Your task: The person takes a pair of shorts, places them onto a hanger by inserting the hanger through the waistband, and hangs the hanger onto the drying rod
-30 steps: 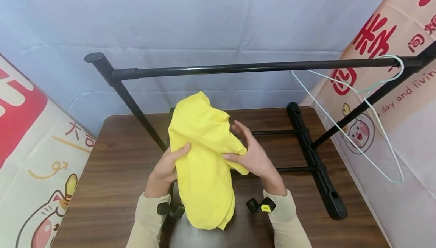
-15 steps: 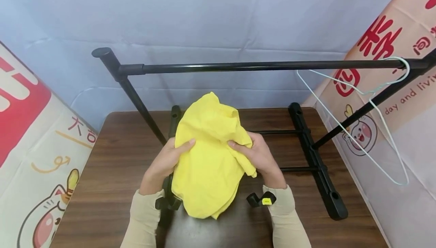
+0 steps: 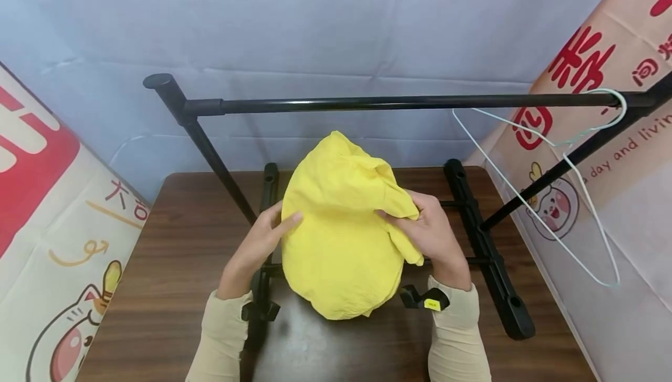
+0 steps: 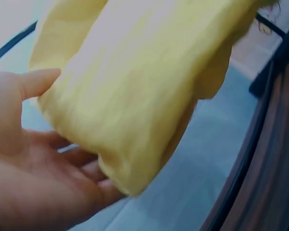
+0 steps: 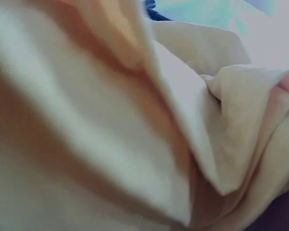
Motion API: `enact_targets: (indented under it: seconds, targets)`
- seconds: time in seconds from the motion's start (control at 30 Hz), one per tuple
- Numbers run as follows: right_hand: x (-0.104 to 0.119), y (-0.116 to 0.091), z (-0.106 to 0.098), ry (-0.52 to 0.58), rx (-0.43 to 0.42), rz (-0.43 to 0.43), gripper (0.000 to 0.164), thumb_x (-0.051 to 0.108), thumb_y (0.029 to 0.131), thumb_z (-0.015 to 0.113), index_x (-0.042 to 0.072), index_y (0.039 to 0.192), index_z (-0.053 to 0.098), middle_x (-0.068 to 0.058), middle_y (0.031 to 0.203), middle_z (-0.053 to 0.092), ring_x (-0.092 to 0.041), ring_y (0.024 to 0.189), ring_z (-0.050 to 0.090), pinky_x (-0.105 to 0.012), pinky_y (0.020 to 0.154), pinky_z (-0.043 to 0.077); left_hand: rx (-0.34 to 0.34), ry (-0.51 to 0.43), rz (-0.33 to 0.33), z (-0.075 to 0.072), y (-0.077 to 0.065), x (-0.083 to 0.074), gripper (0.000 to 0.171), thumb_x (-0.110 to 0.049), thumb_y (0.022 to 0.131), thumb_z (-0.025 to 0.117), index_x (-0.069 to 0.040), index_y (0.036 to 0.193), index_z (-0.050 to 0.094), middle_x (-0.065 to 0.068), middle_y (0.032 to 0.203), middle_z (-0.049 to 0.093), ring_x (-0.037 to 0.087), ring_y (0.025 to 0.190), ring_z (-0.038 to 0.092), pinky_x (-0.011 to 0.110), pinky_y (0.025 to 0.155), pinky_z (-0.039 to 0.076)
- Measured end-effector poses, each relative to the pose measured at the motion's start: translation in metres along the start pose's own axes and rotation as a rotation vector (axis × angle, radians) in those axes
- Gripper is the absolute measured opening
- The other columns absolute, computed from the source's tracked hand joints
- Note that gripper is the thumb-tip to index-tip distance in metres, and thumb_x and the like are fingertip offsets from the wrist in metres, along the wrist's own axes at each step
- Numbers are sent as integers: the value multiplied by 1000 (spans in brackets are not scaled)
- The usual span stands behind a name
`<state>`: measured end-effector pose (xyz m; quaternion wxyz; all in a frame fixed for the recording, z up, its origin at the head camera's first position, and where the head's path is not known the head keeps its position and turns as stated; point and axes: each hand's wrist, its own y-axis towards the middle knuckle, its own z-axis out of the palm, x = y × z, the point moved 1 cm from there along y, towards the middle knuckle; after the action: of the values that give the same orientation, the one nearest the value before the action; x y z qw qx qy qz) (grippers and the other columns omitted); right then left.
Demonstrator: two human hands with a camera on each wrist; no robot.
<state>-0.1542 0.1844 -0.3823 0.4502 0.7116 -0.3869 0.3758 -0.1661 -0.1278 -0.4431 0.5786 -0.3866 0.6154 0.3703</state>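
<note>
A plain yellow cloth, loosely folded and bunched, is held up over the table in front of the rack. My left hand holds its left edge, thumb on the near side and fingers behind. In the left wrist view the thumb lies at the edge of the yellow cloth, and the fingers curve beneath a hanging corner. My right hand grips a gathered part at the right, thumb pressing into the folds. Folds of the yellow cloth fill most of the right wrist view and hide nearly all of that hand.
A black garment rack stands on the brown wooden table, its top bar crossing beyond the cloth. One pale wire hanger hangs at the bar's right end. The rack's right foot lies right of my right hand. Printed sheets flank both sides.
The yellow cloth has spread wider and shifted right, its lower end rising. My right hand has moved right and closed on the gathered folds; my left hand keeps to the left edge.
</note>
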Motion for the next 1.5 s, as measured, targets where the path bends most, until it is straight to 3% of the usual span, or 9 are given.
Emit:
enact_targets:
  seconds: [0.27,0.5,0.67,0.8,0.9,0.97,1.1,1.33,1.5]
  targets:
    - [12,1,-12,-69,122,-241,26,-12,83,68,11,95,71,3,80,64,-8,67,61,-22,62,51,-183,293,52,-11,-4,0,57,-39,90,70,-35,141,45,-1,132,52,20,117,56,44,99,51]
    - [25,11,-2,-184,293,-217,20,8,89,71,27,92,69,10,80,63,-8,73,52,-24,66,46,-200,478,336,0,-14,-56,116,-32,61,95,-35,154,26,-8,157,32,13,146,32,48,115,36]
    - [30,16,14,-290,359,-216,13,17,89,73,29,91,70,16,81,66,-5,72,52,-24,70,46,-192,894,567,22,-15,-98,130,-62,49,92,-24,155,26,-2,163,25,21,155,15,50,124,19]
    - [32,18,26,-378,392,-285,9,19,90,72,27,88,70,19,80,66,-1,68,50,-23,72,45,-146,1241,677,40,-15,-109,124,-75,56,80,-17,154,30,8,160,34,28,151,27,49,125,18]
    - [32,19,30,-431,406,-277,5,21,89,72,25,92,71,19,81,66,-1,69,51,-23,71,46,-72,1343,624,47,-13,-100,98,-63,66,82,-18,145,46,4,136,62,23,124,59,40,106,45]
    - [31,18,31,-438,382,-242,13,21,88,74,25,100,72,16,88,68,-2,73,55,-23,72,48,-39,1313,572,46,-8,-90,62,-45,74,81,-21,128,60,-5,105,71,15,91,66,32,82,53]
    - [25,11,27,-399,233,-120,43,30,84,79,28,125,64,9,117,68,-7,102,63,-29,86,53,-23,1174,499,33,0,-74,12,-17,80,69,-25,87,63,-13,66,52,5,57,45,24,54,41]
    - [-12,-17,12,-46,-78,73,70,16,92,70,17,152,33,-7,151,43,-23,143,38,-48,117,31,-186,805,492,5,-4,-65,12,-12,88,62,-22,82,60,-9,65,48,6,57,41,21,55,37]
    - [-60,-36,29,235,-165,248,61,24,97,62,15,150,32,-2,136,51,-11,120,54,-25,100,48,-275,451,505,-4,-9,-66,12,-10,89,71,-15,99,67,-1,75,57,9,65,53,22,57,44]
